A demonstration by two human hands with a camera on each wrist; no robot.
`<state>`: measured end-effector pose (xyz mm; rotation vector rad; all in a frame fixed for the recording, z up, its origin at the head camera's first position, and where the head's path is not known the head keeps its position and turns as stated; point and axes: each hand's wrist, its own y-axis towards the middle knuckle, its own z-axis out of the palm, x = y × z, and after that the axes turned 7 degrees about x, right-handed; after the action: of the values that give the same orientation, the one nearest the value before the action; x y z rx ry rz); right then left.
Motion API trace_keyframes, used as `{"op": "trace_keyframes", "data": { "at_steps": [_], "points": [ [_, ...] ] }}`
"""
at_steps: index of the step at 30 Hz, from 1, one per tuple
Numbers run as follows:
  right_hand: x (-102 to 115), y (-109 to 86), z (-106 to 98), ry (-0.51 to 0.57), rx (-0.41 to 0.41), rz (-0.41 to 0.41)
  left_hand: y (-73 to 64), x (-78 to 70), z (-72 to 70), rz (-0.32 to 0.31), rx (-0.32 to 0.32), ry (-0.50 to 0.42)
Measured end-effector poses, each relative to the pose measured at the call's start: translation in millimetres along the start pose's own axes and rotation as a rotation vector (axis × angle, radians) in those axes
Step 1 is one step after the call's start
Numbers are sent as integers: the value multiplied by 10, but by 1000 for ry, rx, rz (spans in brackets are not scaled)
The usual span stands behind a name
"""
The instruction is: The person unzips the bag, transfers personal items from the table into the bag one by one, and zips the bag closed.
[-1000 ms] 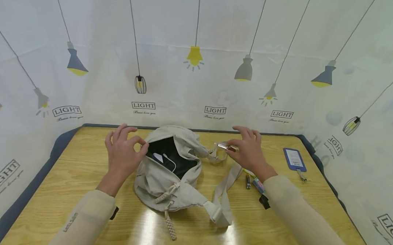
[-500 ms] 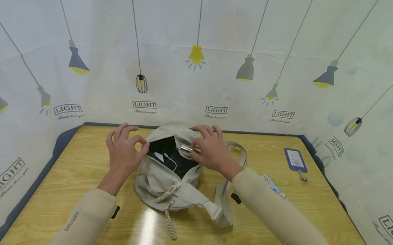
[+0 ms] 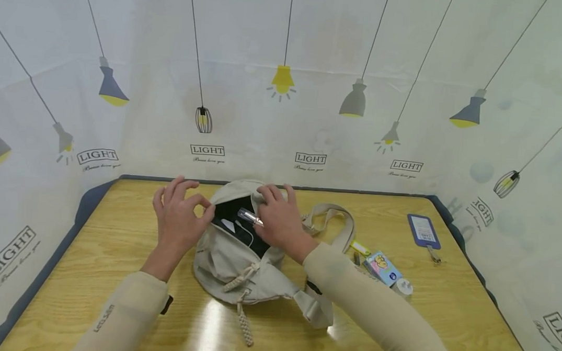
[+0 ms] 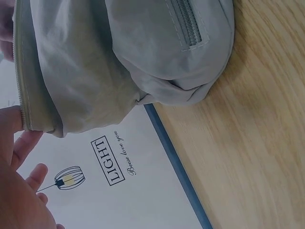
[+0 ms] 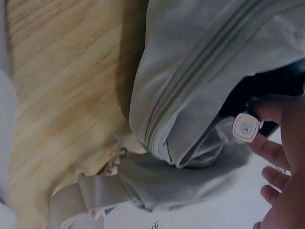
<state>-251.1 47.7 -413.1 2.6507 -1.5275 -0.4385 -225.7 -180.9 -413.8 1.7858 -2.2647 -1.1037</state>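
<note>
A pale grey fabric bag lies unzipped on the table, its dark inside showing a white cable and a small white piece. My left hand pinches the zipped edge of the opening at its left corner; the left wrist view shows thumb and finger on that zipper edge. Over the mouth of the bag, my right hand holds a lipstick tube with a clear end pointing inward. Its squarish labelled base faces the right wrist camera.
Right of the bag lie its strap, a yellow-green item, a small dark cylinder, a blue cartoon-printed pack and a whitish round item. A blue card holder with a clip lies farther right.
My right hand has moved left with the lipstick tube, from beside the strap to over the bag's opening. The small items at right are uncovered. My left hand keeps its pinch.
</note>
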Motion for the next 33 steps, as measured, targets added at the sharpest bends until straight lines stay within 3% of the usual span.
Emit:
{"op": "trace_keyframes", "data": {
  "at_steps": [6,16,25,33],
  "points": [
    [132,28,30,-46,4,24,1,17,11,-1,-2,-1],
    [242,38,111,-22,-5,59,12,-11,16,1,-10,-2],
    [284,42,85,-28,45,-38,9,-29,15,0,-7,1],
    [124,30,16,12,-46,-14,8,-33,6,6,-6,9]
  ]
}}
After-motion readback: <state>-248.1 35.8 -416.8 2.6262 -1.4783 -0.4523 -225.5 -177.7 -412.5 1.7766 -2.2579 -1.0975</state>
